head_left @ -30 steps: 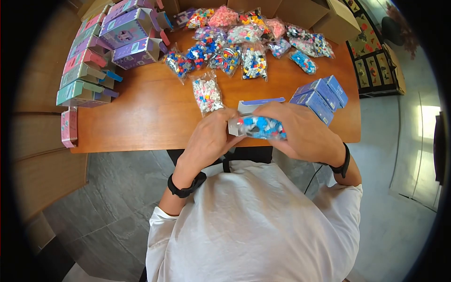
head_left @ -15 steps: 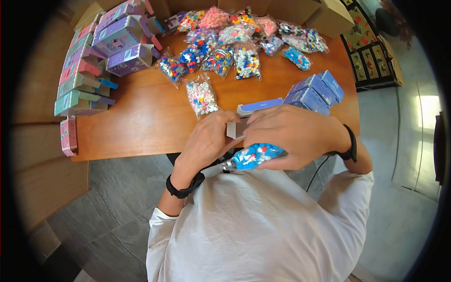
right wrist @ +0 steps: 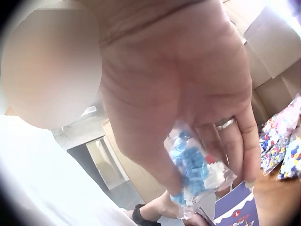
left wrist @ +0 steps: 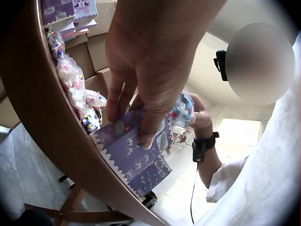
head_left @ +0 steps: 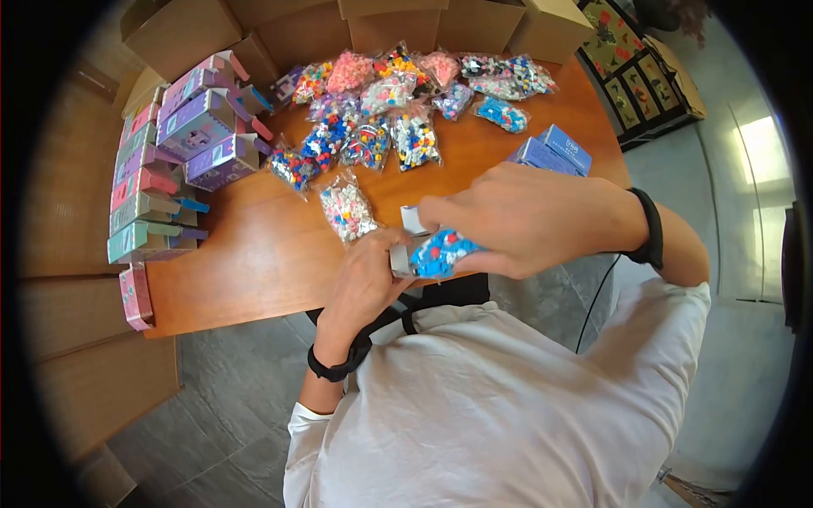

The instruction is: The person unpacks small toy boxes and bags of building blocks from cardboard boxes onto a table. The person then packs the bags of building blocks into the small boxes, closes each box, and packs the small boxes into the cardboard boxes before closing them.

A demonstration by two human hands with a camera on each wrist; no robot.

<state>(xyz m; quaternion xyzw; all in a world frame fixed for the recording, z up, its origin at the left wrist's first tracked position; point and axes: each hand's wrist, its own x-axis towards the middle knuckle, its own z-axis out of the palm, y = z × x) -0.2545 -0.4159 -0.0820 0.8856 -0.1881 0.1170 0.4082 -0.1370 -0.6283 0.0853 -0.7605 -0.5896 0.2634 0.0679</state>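
Note:
My left hand [head_left: 364, 275] grips an open purple printed box [left wrist: 127, 150], its thumb on one printed face in the left wrist view. The box's pale inside [head_left: 400, 259] shows beside my left fingers in the head view. Between the thumb and fingers of my right hand [head_left: 525, 222] is a clear plastic bag [right wrist: 195, 165] of blue, white and red small building bricks. This bag overlaps the box's open end in the head view, and its lower tip is right by the box's edge in the right wrist view.
Several filled bags of coloured bricks [head_left: 415, 140] lie across the back of the wooden table [head_left: 254, 271]. One white-and-pink bag [head_left: 347, 207] is nearer. Opened boxes [head_left: 212, 123] stand stacked at left, blue-purple boxes [head_left: 546, 154] at right, cardboard cartons [head_left: 305, 34] behind.
My right hand dipped the blue bag toward my body below the box, then brought it back up to the box's opening. The left hand keeps its grip; the head view has turned.

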